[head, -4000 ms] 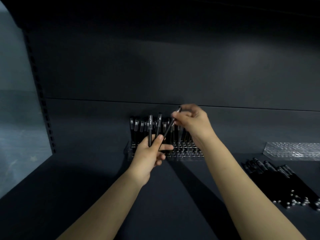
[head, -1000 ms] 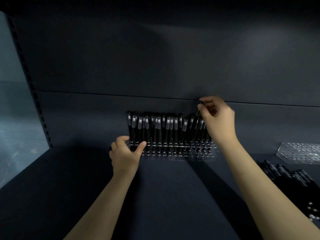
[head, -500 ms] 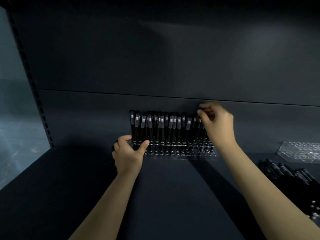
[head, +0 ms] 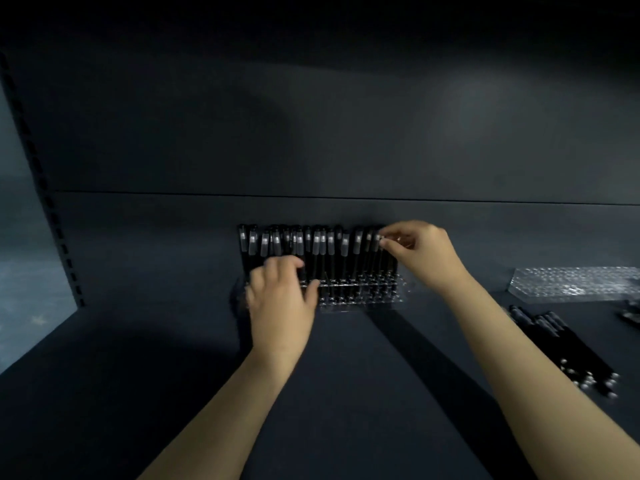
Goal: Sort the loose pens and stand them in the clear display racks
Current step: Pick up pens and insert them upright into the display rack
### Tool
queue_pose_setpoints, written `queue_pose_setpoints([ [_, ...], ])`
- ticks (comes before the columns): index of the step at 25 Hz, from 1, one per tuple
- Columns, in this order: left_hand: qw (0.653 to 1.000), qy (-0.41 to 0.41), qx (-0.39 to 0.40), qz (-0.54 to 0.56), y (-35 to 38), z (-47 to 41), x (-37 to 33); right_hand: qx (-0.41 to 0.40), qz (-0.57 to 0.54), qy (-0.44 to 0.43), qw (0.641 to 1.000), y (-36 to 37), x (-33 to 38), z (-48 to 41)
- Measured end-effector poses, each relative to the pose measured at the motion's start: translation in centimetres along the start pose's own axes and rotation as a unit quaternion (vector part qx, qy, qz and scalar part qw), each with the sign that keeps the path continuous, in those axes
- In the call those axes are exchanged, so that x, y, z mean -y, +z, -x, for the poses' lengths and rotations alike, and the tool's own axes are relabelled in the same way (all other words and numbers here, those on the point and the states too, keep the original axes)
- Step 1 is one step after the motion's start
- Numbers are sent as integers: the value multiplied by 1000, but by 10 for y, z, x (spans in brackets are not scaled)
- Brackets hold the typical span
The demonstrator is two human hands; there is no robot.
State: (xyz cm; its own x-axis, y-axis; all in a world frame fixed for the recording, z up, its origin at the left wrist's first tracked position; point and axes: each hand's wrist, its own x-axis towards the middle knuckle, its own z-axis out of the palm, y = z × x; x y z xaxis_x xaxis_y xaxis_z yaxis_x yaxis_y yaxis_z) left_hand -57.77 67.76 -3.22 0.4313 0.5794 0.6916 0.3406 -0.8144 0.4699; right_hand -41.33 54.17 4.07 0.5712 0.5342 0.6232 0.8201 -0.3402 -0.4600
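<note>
Right hand (head: 417, 252) pinches a pen top at full rack's (head: 360, 294) right end, left hand (head: 282, 299) loosely braces rack; sideways tug could topple neighbouring pens.

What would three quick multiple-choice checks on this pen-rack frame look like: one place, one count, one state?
1. Where do the loose pens lie?
A. On the shelf, right of the filled rack
B. Left of the filled rack
C. Inside the second rack

2. How many clear racks show?
A. One
B. Two
C. Four

3. What is the right hand doing?
A. Resting flat on the shelf
B. Pinching a pen top at the filled rack's right end
C. Lifting the second rack

Key: 1 A, the pile lies flat at the right edge; 2 B, the filled rack and the second rack; 3 B, its fingertips close on a pen top, while the left hand is at the rack's left.
</note>
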Motion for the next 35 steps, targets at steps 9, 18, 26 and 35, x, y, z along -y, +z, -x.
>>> queue_pose_setpoints([
  [9, 915, 5, 402, 44, 65, 59, -153, 253, 191, 147, 937, -122, -146, 66],
  [18, 897, -150, 407, -81, 135, 72, -264, 287, 128, 103, 944, -151, -246, 79],
  [26, 886, -216, 399, -95, 150, 61, -265, 237, 23, 145, 960, -134, -257, 88],
  [35, 874, -236, 424, -24, 142, 43, -261, 238, 33, 163, 957, -133, -249, 92],
])
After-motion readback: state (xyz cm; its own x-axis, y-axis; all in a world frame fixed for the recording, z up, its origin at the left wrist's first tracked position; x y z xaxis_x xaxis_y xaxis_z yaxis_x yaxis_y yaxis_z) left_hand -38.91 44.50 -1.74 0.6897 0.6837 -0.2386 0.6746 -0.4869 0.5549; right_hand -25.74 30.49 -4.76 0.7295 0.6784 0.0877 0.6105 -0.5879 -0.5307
